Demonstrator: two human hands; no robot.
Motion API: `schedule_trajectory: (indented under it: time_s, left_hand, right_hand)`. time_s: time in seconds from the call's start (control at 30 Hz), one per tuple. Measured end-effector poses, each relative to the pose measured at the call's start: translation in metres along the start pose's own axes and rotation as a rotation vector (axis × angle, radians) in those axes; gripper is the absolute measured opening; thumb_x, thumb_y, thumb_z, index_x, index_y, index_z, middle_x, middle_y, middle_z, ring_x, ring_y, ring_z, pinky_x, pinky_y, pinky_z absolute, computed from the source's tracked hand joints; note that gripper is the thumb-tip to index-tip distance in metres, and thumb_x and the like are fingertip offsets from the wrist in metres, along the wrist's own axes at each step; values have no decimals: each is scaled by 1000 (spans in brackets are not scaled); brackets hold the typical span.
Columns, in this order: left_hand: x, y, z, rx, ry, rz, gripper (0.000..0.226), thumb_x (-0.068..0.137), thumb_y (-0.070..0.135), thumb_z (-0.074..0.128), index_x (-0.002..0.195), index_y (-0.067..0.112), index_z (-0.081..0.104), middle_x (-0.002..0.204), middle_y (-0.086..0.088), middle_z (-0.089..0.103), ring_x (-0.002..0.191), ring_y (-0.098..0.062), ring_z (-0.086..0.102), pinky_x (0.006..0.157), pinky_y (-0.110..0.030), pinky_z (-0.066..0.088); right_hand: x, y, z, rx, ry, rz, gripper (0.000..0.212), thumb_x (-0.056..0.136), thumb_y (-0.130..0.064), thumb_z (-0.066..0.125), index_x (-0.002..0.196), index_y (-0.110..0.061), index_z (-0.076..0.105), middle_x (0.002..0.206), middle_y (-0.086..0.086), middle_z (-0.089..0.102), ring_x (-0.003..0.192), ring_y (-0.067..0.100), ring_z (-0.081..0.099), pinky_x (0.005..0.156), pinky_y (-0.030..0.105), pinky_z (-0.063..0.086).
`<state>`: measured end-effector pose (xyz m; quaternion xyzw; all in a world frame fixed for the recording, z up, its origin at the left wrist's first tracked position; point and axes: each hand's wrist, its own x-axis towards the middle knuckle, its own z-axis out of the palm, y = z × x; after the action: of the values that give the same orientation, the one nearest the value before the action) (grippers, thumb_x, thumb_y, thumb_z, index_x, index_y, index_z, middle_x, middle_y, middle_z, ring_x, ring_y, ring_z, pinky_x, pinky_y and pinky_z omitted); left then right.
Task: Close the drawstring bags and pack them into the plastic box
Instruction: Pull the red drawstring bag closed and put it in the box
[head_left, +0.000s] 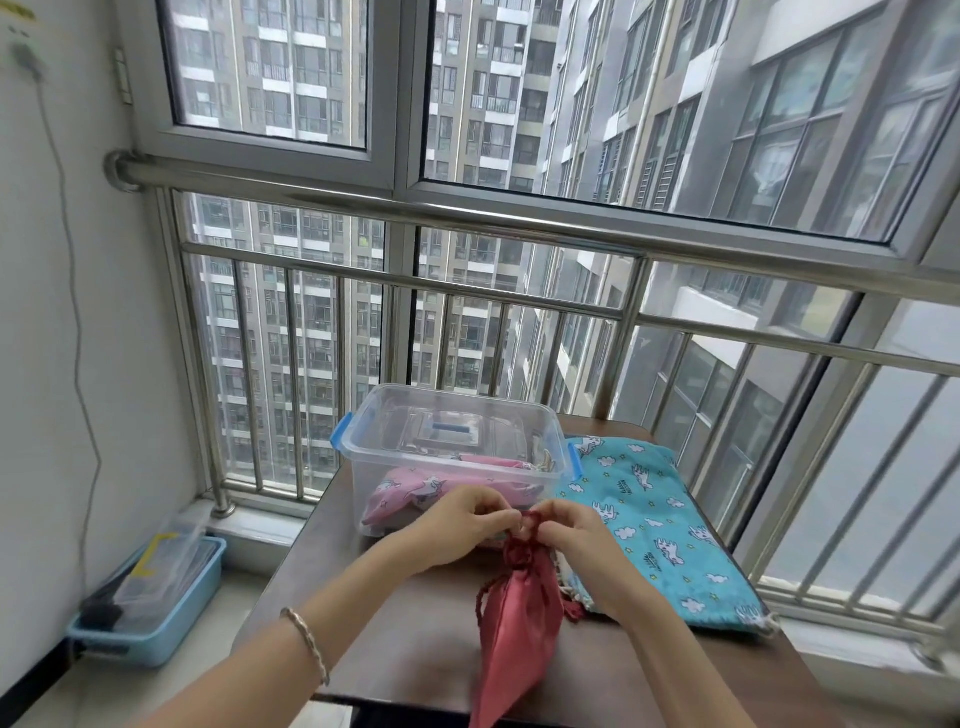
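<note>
A red satin drawstring bag (519, 623) hangs over the near edge of the brown table (415, 639), its neck gathered tight. My left hand (462, 525) and my right hand (576, 535) both pinch the red cord at the bag's neck, just in front of the clear plastic box (447, 441). A pink unicorn-print bag (415, 491) lies inside the box. A turquoise unicorn-print bag (660, 525) lies flat on the table to the right of the box, partly under my right hand.
The box has blue side latches, and its lid seems to stand behind it. A steel railing (467, 213) and windows run along the table's far side. A blue tray (150, 597) with tools sits on the floor at the left, by the wall.
</note>
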<state>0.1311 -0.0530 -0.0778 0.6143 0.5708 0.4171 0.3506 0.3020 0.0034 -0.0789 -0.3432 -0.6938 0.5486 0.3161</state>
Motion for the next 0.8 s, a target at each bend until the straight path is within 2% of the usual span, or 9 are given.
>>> schedule_trajectory:
  time_s: [0.03,0.13,0.27,0.37,0.47,0.53,0.63,0.7,0.8]
  left_hand:
    - [1,1,1,-8,32,1,20,92,24,61,76,18,71,67,6,63,60,-4,50,62,-21,41]
    - [2,-2,6,-27,83,-24,21,92,26,62,73,20,71,72,-1,67,66,-8,55,68,-26,47]
    - [3,-3,10,-21,132,-41,22,89,29,64,75,15,74,73,-4,70,65,-9,57,67,-26,48]
    - [3,-2,12,-32,144,-57,27,88,30,65,78,7,73,69,-5,66,63,-10,55,65,-26,47]
    - [2,0,15,-38,126,-60,25,89,30,64,72,14,71,63,4,60,59,-7,48,61,-24,40]
    - [1,1,16,-51,132,-62,23,90,30,63,70,19,70,62,6,59,58,-5,47,61,-23,39]
    - [0,5,16,-24,131,-69,27,89,35,65,70,16,70,60,7,56,56,-6,43,59,-23,36]
    - [-1,5,15,-7,118,-80,37,84,47,65,74,12,73,62,3,57,59,-9,43,59,-26,35]
    - [-4,5,10,7,62,-86,38,77,57,65,82,22,78,72,1,66,65,-12,51,66,-28,42]
  right_hand:
    - [0,1,0,73,-12,18,18,70,3,58,83,-7,65,76,11,70,78,26,61,78,39,46]
    - [2,5,-1,157,-35,38,33,66,-6,64,96,-9,51,79,14,71,79,30,52,71,39,36]
    - [-3,7,-2,71,18,-46,20,80,5,60,89,-7,46,75,11,69,78,26,62,68,29,47]
    - [-6,10,-3,-62,72,-120,16,83,0,69,87,-1,53,76,5,67,73,14,63,68,26,50]
    - [-6,11,-2,-108,101,-128,7,81,-2,72,84,-4,66,73,-1,70,70,9,66,68,25,52]
    - [-7,9,-2,-122,109,-132,2,83,-9,72,84,-10,74,77,4,74,74,16,70,71,29,55]
    - [-9,8,-3,-73,78,-118,32,85,-33,68,85,-1,74,84,27,68,76,40,65,70,39,50]
    - [-12,5,-4,-61,94,-131,27,85,-32,73,84,-5,77,83,25,70,73,30,66,69,34,51]
    - [-12,7,-10,-88,87,-143,11,85,-21,73,80,-13,79,80,17,73,74,28,69,74,35,55]
